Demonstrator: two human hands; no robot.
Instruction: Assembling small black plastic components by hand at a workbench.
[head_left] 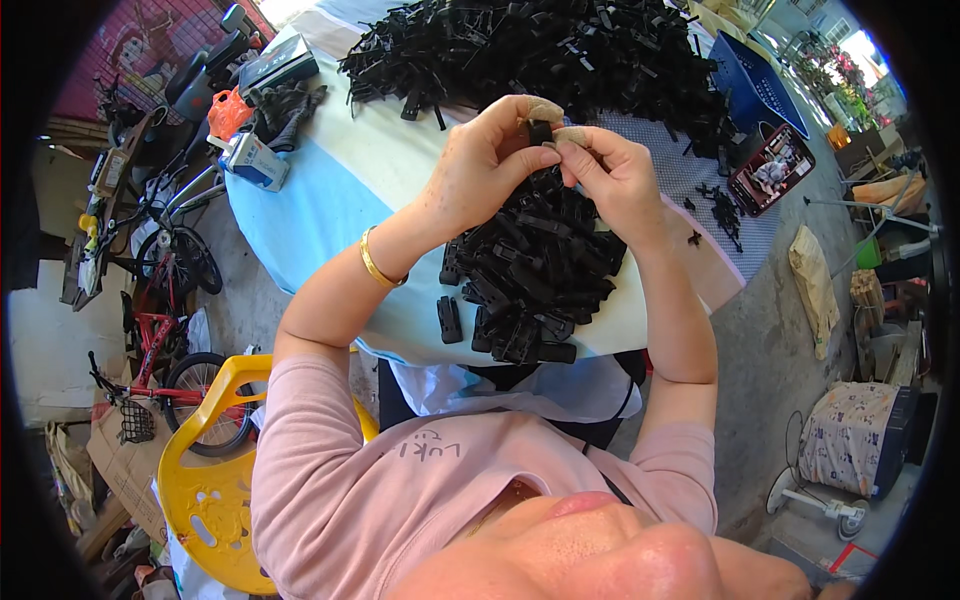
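Both of my hands are raised over the table and meet fingertip to fingertip. A small black plastic piece [540, 132] is pinched between the thumb and fingers of my left hand [485, 155]. Against it, my right hand [618, 182] is closed in a pinch; what lies between those fingertips is hidden. Some fingertips on both hands wear beige covers. Below the hands is a heap of chunky black plastic pieces [535, 270], with one loose piece [449, 320] at its left. Beyond them spreads a larger pile of thin black parts [540, 60].
The cloth-covered table [310, 225] has a rounded edge. A phone [772, 170] leans at the right, near scattered small black parts [722, 212] and a blue basket [755, 85]. At left stand a drink carton [252, 160], dark gloves [283, 115] and a box [278, 65]. A yellow chair [200, 470] is beside me.
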